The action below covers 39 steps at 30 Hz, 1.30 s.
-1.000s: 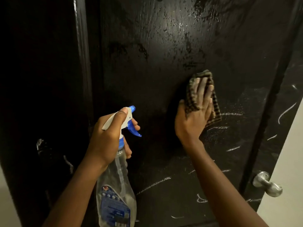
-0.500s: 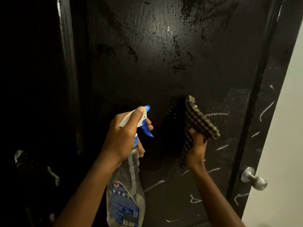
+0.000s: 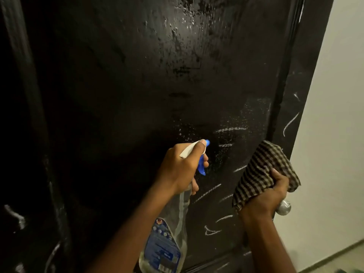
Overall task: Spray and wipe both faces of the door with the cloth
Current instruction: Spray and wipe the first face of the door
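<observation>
A black door (image 3: pixel 137 85) fills most of the view, wet and shiny near the top, with white chalk strokes (image 3: pixel 230 130) and fine spray droplets on its lower right panel. My left hand (image 3: pixel 181 168) grips a clear spray bottle (image 3: pixel 167 247) with a blue label, its blue nozzle pointed at the door and a finger on the blue trigger. My right hand (image 3: pixel 269 196) holds a bunched brown checked cloth (image 3: pixel 264 170) off the panel, near the door's right edge and over the silver door knob (image 3: pixel 284 207).
A pale wall (image 3: pixel 334 134) stands to the right of the door's edge, with floor at the bottom right corner. The dark door frame (image 3: pixel 23 134) on the left carries a few white marks low down.
My right hand lifted the cloth off the panel and moved down and right to the knob. My left hand brought the bottle right, toward the chalk marks; fresh droplets show there.
</observation>
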Each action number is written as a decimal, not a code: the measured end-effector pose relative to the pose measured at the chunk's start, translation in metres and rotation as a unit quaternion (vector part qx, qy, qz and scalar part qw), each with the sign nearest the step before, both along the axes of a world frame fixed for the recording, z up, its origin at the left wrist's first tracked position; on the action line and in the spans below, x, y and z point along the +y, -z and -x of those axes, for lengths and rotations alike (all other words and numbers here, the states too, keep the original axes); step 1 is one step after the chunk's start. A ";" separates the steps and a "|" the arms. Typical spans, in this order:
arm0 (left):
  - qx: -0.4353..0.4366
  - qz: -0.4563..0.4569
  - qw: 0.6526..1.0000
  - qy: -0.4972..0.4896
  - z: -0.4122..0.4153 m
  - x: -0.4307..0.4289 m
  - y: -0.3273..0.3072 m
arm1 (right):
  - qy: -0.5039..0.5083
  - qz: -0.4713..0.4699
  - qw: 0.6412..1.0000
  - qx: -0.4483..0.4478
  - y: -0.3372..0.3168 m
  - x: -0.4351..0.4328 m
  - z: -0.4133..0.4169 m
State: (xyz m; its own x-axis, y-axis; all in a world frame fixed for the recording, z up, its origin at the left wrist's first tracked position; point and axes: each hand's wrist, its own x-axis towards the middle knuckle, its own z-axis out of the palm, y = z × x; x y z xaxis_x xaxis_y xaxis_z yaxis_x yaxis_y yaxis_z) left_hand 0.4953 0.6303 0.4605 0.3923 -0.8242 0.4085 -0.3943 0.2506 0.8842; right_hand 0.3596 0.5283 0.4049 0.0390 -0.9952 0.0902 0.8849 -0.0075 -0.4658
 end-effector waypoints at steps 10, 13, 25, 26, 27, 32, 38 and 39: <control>0.011 0.007 0.993 -0.119 0.039 -0.031 0.006 | 0.039 0.091 0.985 0.139 -0.020 -0.067 0.015; 0.028 0.051 0.985 -0.162 0.043 -0.021 0.003 | 0.097 0.156 0.958 0.220 -0.044 -0.091 -0.015; 0.009 0.081 0.966 -0.246 0.023 0.026 -0.021 | 0.401 0.625 0.389 0.545 0.071 -0.135 -0.040; 0.009 0.079 0.965 -0.249 0.018 0.031 -0.020 | 0.403 0.590 0.431 0.551 0.065 -0.140 -0.036; 0.011 0.078 0.965 -0.252 0.013 0.036 -0.020 | 0.402 0.545 0.491 0.549 0.053 -0.141 -0.037; 0.022 0.080 0.962 -0.259 -0.006 0.056 -0.019 | 0.341 0.317 0.746 0.476 -0.041 -0.088 -0.071; 0.027 0.092 0.961 -0.261 -0.015 0.064 -0.019 | 0.403 0.483 0.583 0.513 -0.047 -0.038 -0.105; 0.026 0.094 0.961 -0.261 -0.017 0.064 -0.020 | 0.410 0.534 0.533 0.512 -0.036 -0.036 -0.106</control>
State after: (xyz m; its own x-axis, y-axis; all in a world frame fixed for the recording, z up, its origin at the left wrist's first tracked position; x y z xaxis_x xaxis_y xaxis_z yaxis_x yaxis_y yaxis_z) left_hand 0.5118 0.6948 0.4802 0.7556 -0.4240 0.4993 -0.4657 0.1883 0.8646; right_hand 0.4659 0.4927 0.4407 0.2041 -0.1172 0.9719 -0.3344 -0.9414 -0.0433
